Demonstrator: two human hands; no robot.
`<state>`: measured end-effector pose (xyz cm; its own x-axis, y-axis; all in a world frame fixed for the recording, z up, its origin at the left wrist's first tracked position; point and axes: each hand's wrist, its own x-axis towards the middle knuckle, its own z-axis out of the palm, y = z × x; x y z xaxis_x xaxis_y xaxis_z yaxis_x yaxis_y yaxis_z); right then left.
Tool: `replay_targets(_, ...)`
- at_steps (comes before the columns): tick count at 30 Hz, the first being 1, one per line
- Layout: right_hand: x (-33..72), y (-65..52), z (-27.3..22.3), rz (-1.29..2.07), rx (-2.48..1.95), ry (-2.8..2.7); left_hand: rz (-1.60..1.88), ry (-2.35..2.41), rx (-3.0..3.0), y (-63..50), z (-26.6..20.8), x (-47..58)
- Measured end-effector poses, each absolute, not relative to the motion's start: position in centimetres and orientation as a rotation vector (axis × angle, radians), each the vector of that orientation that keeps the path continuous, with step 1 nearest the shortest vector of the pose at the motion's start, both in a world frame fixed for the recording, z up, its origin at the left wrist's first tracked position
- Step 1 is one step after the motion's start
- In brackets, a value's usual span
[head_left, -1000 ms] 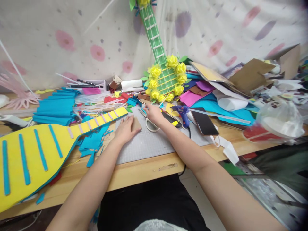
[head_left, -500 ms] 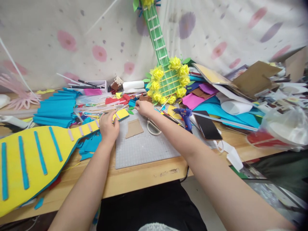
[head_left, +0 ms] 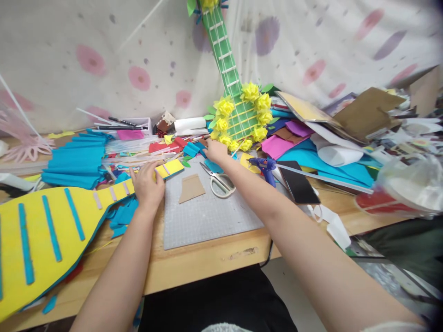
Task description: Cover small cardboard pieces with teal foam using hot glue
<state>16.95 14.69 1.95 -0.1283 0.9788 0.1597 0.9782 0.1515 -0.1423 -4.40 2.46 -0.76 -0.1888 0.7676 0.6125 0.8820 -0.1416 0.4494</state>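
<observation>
A yellow cardboard guitar (head_left: 62,221) with blue edges and blue strips lies at the left, and my left hand (head_left: 148,186) is closed around its neck. My right hand (head_left: 215,151) reaches to the back of the table among blue paper scraps (head_left: 191,149), fingers drawn together; what they pinch, if anything, is hidden. Beneath my right forearm, a pair of scissors (head_left: 221,185) rests on the grey cutting mat (head_left: 207,221). A cut piece of brown cardboard (head_left: 192,188) lies on the mat between my arms.
A green guitar (head_left: 238,110) with yellow paper flowers leans against the curtain. Right of my forearm are a blue glue gun (head_left: 265,168) and a black phone (head_left: 299,182). Coloured paper (head_left: 325,157) and a bagged tub (head_left: 398,189) crowd the right. Blue crepe paper (head_left: 76,159) lies left.
My right hand has moved right, toward the foot of the green guitar, uncovering more of the scissors. My left hand has shifted slightly left with the yellow guitar.
</observation>
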Motion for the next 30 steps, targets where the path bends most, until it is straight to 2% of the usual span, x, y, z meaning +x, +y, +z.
replay_targets(5,16.6,15.4,0.9,-0.029,-1.665,-2.432,-1.246,-1.926,-1.920,2.7,-1.0,-4.6)
replay_targets(14,14.7,15.8,0.2,0.243,-1.358,-2.478,-1.304,-1.898,-1.916,2.6,-1.2,-5.0)
replay_targets(19,16.1,16.5,1.3,0.679,-1.154,-2.557,-1.298,-1.859,-1.926,2.5,-1.1,-4.6)
replay_targets(21,16.2,17.5,1.8,0.743,-1.197,-2.445,-1.293,-1.840,-1.929,2.5,-1.1,-4.4)
replay_targets(24,15.4,18.9,2.2,0.507,-1.347,-2.376,-1.297,-1.833,-1.925,2.5,-1.0,-4.5)
replay_targets(30,12.5,20.1,1.8,-0.020,-1.397,-2.680,-1.301,-1.903,-1.891,2.5,-1.1,-4.9)
